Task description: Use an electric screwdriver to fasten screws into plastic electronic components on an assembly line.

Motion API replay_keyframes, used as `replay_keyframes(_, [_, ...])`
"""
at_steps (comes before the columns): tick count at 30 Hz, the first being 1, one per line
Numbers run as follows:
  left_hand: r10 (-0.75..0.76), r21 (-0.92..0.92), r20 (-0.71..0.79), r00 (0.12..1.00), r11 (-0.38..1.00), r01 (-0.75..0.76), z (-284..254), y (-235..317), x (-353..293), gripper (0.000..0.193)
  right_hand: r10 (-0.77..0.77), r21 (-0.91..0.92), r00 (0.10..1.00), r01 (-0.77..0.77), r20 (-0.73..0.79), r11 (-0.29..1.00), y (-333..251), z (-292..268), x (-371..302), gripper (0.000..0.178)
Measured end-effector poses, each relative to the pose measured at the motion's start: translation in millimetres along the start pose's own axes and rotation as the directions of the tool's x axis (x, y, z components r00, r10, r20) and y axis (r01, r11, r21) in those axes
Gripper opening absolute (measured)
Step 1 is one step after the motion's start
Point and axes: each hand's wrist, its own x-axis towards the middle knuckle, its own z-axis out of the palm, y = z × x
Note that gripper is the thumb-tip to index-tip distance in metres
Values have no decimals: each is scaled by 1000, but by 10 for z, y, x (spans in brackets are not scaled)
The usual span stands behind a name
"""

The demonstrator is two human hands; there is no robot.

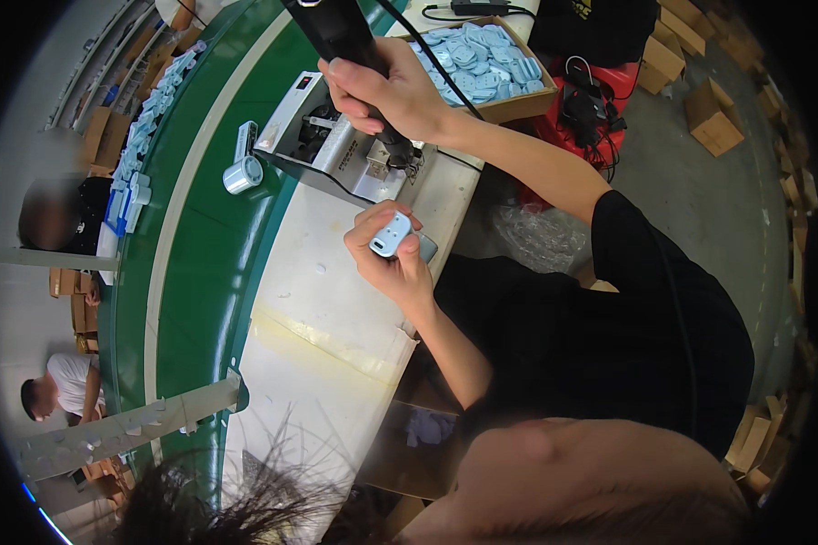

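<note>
My right hand (386, 91) is wrapped round a black electric screwdriver (336, 32). The driver's lower end points down at the front of a grey and black screw feeder (309, 136) with a red switch. Below it on the bench, my left hand (386, 254) grips a small light-blue plastic housing (392, 234) between thumb and fingers. Its face shows several small holes and a dark oval slot near one end. A greyish piece (427, 247) shows just beside the left hand; its kind is unclear.
A cardboard box full of light-blue plastic parts (482, 64) stands beyond the feeder. Left of the white bench (309, 318) runs a green conveyor belt (200, 263) carrying a white cylindrical device (243, 174). A metal bar (154, 413) crosses the belt. Other people sit across it.
</note>
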Motion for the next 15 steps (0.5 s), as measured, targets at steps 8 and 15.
replay_keyframes(8, [-10, -4, -5, 1000, 1000, 10, -26, 20, 18, 52, 91, 139, 994, -98, 55, 986, -54, -67, -110, 38])
replay_keyframes(15, [-17, 1, -14, 1000, 1000, 17, 2, -27, 41, 52, 149, 566, 975, -217, 164, 795, -944, 233, 28, 44])
